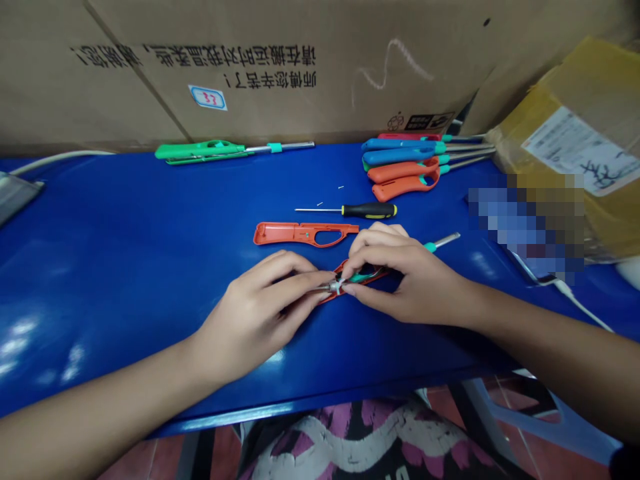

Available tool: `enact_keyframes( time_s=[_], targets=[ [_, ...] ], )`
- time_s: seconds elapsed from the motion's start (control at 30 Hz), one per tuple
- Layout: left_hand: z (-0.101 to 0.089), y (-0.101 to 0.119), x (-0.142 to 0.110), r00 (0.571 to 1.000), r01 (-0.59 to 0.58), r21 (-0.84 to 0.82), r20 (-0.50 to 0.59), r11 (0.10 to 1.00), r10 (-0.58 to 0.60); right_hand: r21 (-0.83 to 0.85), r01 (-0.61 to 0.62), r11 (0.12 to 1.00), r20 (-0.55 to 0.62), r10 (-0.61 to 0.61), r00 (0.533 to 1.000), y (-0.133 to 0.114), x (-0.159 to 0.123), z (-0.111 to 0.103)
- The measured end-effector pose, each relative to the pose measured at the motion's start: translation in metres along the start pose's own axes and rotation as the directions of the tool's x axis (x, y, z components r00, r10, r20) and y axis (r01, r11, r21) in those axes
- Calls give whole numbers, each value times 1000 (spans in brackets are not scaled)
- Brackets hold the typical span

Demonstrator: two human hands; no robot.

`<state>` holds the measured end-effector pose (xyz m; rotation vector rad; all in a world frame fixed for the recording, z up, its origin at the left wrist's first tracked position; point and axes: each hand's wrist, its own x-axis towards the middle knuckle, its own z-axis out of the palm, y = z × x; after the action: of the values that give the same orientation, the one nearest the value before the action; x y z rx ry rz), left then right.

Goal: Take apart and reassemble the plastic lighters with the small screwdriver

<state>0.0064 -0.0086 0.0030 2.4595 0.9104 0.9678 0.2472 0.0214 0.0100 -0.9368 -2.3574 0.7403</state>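
Between my two hands lies an opened lighter (370, 276), the long-necked kind, with an orange half shell, teal inner parts and a metal tube pointing to the upper right. My left hand (265, 307) is closed, pinching the left part of the lighter's insides. The fingers of my right hand (405, 273) pinch a small white piece (339, 287) near the middle of the lighter. Just beyond my hands rests the other orange shell half (300, 235), its hollow side up. A black and yellow screwdriver (369, 211) lies behind it, close to two tiny screws (320, 204).
Several lighters in orange, blue and red (405, 157) are stacked at the back right. A green lighter (200, 151) lies at the back left before a cardboard box (250, 73). On the right are a taped box (590, 147) and a phone (530, 263) with a cable.
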Motion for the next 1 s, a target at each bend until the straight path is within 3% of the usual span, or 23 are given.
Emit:
enact_keyframes(
  time_s=[0.33, 1.0],
  targets=[
    [-1, 1, 0, 999, 38, -17, -1, 999, -38, -8, 79, 997, -2, -79, 997, 5, 0, 1],
    [1, 4, 1, 998, 64, -69, -9, 996, -65, -18, 52, 998, -21, -52, 998, 4, 1, 6]
  ],
)
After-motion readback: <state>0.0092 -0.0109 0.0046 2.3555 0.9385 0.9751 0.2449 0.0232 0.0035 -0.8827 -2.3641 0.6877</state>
